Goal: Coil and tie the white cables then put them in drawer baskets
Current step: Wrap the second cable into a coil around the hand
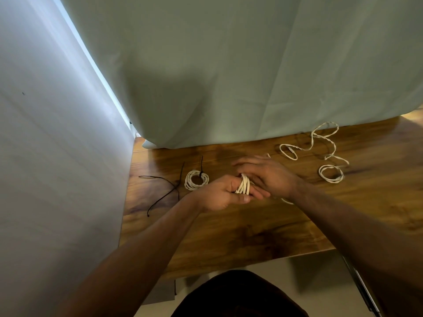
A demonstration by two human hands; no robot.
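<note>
A white cable is wound in several loops around the fingers of my left hand, whose thumb presses on the loops. My right hand hovers over the loops with its fingers curved around the cable; what its fingertips hold is hidden. A short stretch of the same cable shows under my right wrist. A finished white coil, bound with a black tie, lies on the wooden table left of my hands. A loose white cable sprawls at the back right.
Several black cable ties lie crossed at the table's left end. A grey-green curtain hangs behind the table, and a white wall stands to the left. The table's front edge is close to my body.
</note>
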